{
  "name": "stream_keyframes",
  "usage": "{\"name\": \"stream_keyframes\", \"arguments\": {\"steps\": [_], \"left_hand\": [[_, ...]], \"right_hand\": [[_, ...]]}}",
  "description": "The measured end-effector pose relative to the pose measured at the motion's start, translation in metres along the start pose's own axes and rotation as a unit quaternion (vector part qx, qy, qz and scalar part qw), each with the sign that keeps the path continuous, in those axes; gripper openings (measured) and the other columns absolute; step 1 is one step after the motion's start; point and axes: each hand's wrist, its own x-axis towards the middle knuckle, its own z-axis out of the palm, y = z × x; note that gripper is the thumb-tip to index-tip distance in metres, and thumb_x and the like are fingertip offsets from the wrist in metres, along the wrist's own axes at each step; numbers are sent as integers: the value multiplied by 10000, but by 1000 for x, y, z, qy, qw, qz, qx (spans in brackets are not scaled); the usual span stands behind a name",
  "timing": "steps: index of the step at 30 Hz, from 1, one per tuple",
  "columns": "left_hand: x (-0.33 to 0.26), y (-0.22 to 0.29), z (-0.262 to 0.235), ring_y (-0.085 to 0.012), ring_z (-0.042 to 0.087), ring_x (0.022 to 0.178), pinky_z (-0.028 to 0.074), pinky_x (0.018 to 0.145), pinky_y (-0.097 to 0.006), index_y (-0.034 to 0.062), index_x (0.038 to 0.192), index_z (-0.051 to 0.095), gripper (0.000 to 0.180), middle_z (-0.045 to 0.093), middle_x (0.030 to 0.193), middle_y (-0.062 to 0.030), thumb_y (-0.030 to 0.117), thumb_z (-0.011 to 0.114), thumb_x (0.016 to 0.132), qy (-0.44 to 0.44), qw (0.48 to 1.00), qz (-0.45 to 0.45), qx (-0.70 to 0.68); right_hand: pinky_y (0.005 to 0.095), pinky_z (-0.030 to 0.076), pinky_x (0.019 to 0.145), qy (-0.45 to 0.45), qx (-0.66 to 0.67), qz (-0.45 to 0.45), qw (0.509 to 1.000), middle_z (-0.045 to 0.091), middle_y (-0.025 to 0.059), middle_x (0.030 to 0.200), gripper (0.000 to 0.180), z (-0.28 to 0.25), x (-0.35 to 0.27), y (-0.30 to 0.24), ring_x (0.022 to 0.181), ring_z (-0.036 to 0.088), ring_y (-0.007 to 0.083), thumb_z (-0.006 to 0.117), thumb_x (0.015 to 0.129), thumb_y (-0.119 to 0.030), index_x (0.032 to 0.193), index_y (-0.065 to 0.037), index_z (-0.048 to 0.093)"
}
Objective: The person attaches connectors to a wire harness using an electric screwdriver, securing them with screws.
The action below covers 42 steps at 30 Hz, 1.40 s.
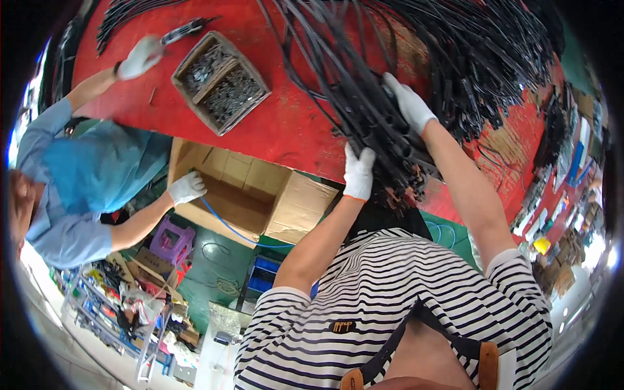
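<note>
A thick bundle of black cables [356, 104] runs across the red table toward me, its ends gathered near the table's front edge. My left hand [359, 174], in a white knitted glove, is closed against the left side of the bundle near these ends. On the right side, farther up, my gloved right hand [409, 104] grips the same bundle, its fingertips partly hidden behind the cables. Brownish tips [396, 195] show at the near ends. Right of my hands lies a large heap of more black cables [478, 65].
A two-part carton tray [221, 127] of small metal parts sits left on the table. Below the edge is an open cardboard box [302, 208]. A co-worker's gloved hand [141, 58] is near a slim tool [184, 31]; the other hand [187, 188] is beside a blue cord [224, 223].
</note>
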Motion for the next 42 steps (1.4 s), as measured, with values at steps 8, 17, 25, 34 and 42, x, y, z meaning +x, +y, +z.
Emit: {"name": "stream_keyframes", "arguments": {"steps": [8, 17, 25, 34, 42], "left_hand": [[40, 30, 33, -285, 545, 1317, 453, 1115, -422, 95, 1574, 375, 815, 502, 1525, -107, 642, 558, 998, 59, 990, -71, -104], [40, 45, 4, -307, 531, 1341, 454, 1104, -419, 70, 1643, 241, 1003, 463, 1571, -148, 712, 588, 955, 118, 992, -32, 34], [4, 53, -10, -304, 507, 1381, 395, 1141, -386, 90, 1668, 199, 1049, 480, 1568, -169, 709, 619, 933, 139, 988, -23, 62], [-7, 18, -14, -303, 537, 1347, 436, 1122, -392, 89, 1671, 142, 1071, 453, 1584, -182, 667, 664, 936, 143, 986, 36, 76], [-13, 36, -1, -298, 507, 1378, 466, 1092, -471, 224, 1685, 147, 1060, 411, 1626, -96, 736, 644, 901, 139, 982, -28, 124]], "right_hand": [[408, 353, 1168, -8, -182, -118, 976, 608, 278, 1423, 904, 8, 88, -25, 1384, 539, 386, 475, 985, -705, 1410, 87, 569], [387, 432, 1133, 20, -155, -197, 968, 628, 218, 1429, 685, 23, 38, -70, 1351, 580, 364, 612, 981, -543, 1424, -21, 598], [310, 528, 966, 45, 3, -280, 959, 711, 69, 1257, 382, -50, -52, -30, 1106, 676, 155, 600, 1060, -279, 1344, -30, 663], [290, 526, 928, 159, 94, -179, 966, 710, 43, 1123, 304, -104, -165, 155, 1009, 647, 127, 622, 1052, -226, 1253, -5, 676], [309, 514, 983, 160, 240, -185, 939, 715, 109, 1219, 406, -106, -174, 156, 1103, 665, 165, 646, 1022, -248, 1349, -8, 629]]}}
